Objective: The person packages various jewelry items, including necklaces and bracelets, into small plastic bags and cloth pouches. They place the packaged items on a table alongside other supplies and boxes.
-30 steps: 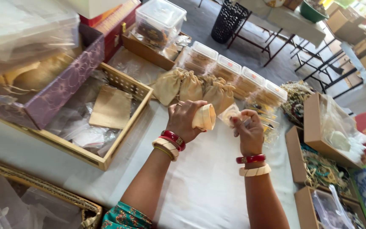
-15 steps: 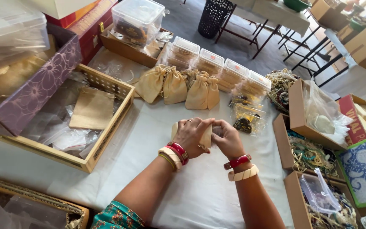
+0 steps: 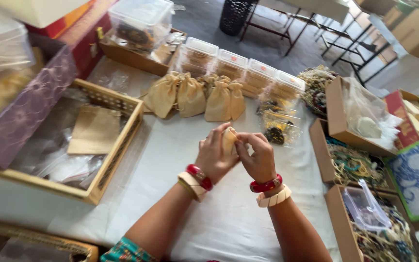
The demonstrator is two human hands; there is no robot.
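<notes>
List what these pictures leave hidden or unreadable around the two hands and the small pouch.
- Small beige pouch, head view: mostly covered by the left hand and right hand; whether it holds anything cannot be told.
- Row of filled pouches: tied shut, contents hidden.
- Clear lidded boxes: contents blurred.
- Wooden tray: plastic bags inside blurred.
- Boxes of beads: cut off by the right edge.

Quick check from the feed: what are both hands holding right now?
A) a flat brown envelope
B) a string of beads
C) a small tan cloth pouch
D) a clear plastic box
C: the left hand and right hand meet above the white tablecloth, their fingers closed around a small tan pouch, like the filled pouches standing in a row behind.
</notes>
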